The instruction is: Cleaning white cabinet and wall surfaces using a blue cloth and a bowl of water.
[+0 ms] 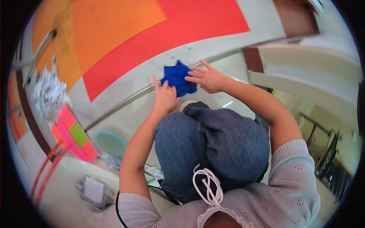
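A crumpled dark blue cloth (179, 78) lies between my two hands, across a thin metal strip where the pale floor meets a mat or panel with red and orange areas. My left hand (165, 95) is at the cloth's lower left edge, fingers spread. At its right edge is my right hand (208, 77), fingers apart, with some fingertips over the cloth. Neither hand grips it; whether the fingertips press on it I cannot tell. Small blue marks (188, 48) show on the pale border just beyond the cloth.
A light blue translucent basin (109, 145) stands at the left, beside a pink, orange and green panel (77, 135). Farther left are a heap of white paper scraps (50, 92) and a metal bar (40, 57). A plastic-wrapped bundle (94, 191) lies lower left. A pale curved structure (302, 74) borders the right.
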`<state>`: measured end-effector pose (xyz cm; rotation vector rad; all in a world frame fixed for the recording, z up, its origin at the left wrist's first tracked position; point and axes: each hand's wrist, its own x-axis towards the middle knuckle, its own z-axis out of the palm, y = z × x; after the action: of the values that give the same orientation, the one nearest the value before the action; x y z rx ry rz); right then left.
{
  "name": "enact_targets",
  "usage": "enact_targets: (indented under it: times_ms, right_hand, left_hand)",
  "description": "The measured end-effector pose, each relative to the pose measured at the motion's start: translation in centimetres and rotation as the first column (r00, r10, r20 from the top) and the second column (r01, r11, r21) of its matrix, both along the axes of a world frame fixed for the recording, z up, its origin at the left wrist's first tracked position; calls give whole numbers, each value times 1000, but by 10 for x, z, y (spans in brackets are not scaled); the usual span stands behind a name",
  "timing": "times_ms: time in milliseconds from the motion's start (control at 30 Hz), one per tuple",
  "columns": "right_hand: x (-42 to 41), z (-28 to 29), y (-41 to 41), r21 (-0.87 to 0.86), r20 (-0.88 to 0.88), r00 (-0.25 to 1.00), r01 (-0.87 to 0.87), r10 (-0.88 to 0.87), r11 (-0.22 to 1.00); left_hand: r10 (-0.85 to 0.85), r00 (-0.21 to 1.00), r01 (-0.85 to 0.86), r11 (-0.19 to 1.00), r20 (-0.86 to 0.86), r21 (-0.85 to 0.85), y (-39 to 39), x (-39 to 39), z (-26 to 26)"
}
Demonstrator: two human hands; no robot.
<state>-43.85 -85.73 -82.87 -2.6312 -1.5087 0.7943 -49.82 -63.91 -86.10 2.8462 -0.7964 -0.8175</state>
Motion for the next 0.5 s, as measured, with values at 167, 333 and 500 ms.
enact_targets:
  times_ms: [167, 333, 500]
  right_hand:
    - [-21, 7, -26, -7, 5, 898, 440, -440, 898]
    - [-48, -53, 17, 360, -57, 970, 241, -236, 901]
    - [-41, -90, 25, 293, 18, 995, 92, -102, 952]
  left_hand:
    - [27, 999, -18, 975, 40, -220, 13, 26, 18]
    - [-65, 997, 55, 973, -36, -224, 23, 14, -4]
    - [-143, 984, 158, 976, 110, -148, 19, 2, -31]
